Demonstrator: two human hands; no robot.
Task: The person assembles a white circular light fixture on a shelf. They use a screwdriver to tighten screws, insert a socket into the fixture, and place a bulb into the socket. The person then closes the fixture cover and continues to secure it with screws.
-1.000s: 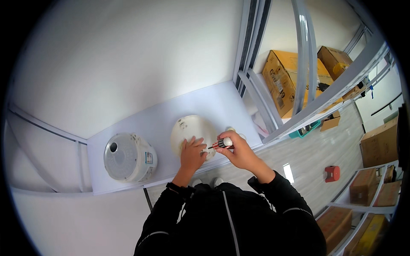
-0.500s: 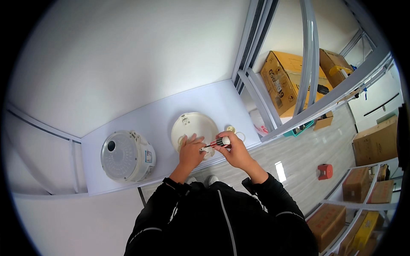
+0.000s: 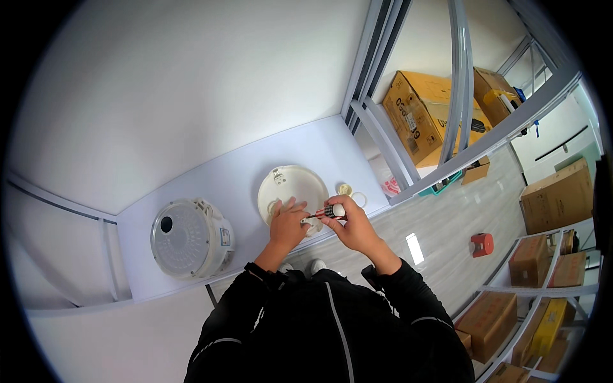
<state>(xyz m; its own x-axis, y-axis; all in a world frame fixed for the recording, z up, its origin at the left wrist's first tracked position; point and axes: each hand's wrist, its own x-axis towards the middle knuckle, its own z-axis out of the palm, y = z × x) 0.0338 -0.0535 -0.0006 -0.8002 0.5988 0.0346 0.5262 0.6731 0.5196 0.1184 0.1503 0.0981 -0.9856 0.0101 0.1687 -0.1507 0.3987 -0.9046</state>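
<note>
Apparently to steady the white cover (image 3: 306,183), the left hand (image 3: 287,225) lies spread on it; the right hand (image 3: 353,226) grips a screwdriver (image 3: 329,212), pointing across the cover's near side.

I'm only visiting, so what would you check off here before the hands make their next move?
1. Screwdriver gripped in the right hand: ok.
2. Left hand on the round white part, fingers spread: ok.
3. Screwdriver tip seated in a screw: cannot tell, too small.
4. White part lying on the table: ok.
5. Small gold piece apart from the hands: ok.
6. White tub standing apart from the white part: ok.
</note>
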